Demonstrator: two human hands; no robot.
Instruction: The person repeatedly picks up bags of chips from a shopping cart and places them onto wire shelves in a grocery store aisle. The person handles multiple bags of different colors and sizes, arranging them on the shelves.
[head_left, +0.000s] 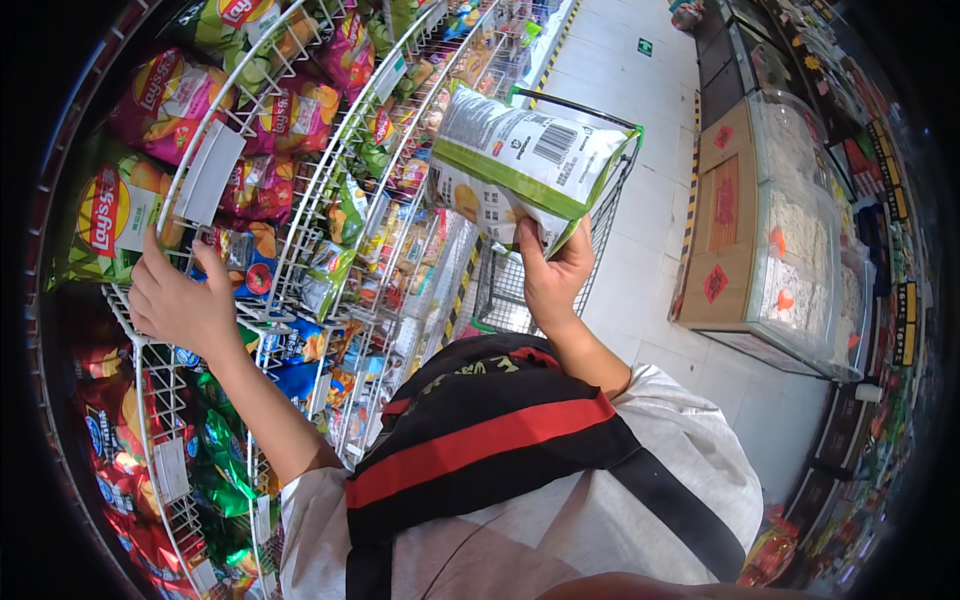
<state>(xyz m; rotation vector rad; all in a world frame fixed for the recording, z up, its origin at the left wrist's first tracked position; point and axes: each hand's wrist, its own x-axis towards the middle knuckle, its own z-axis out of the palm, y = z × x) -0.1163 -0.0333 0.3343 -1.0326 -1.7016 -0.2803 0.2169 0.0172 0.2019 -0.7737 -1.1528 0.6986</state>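
Note:
My right hand (556, 274) pinches the lower edge of a green and white bag of Lay's potato chips (525, 150), its back with a barcode turned up. The bag is above a wire shopping cart (508, 289) with a green and black handle. At the left, my left hand (184, 296) rests by the white wire shelf edge, its fingers spread. Just beyond its fingertips lies a green Lay's chip bag (112, 217). Whether the fingers touch that bag or only the wire, I cannot tell. Pink Lay's bags (169, 105) lie farther up the same shelf.
White wire shelves (330, 150) with chip bags and blank-looking tags run along the left. Red and green chip bags (221, 442) fill the lower left tiers. Across the tiled aisle (637, 150), a wooden counter (716, 217) holds clear bins of pale grain (802, 247).

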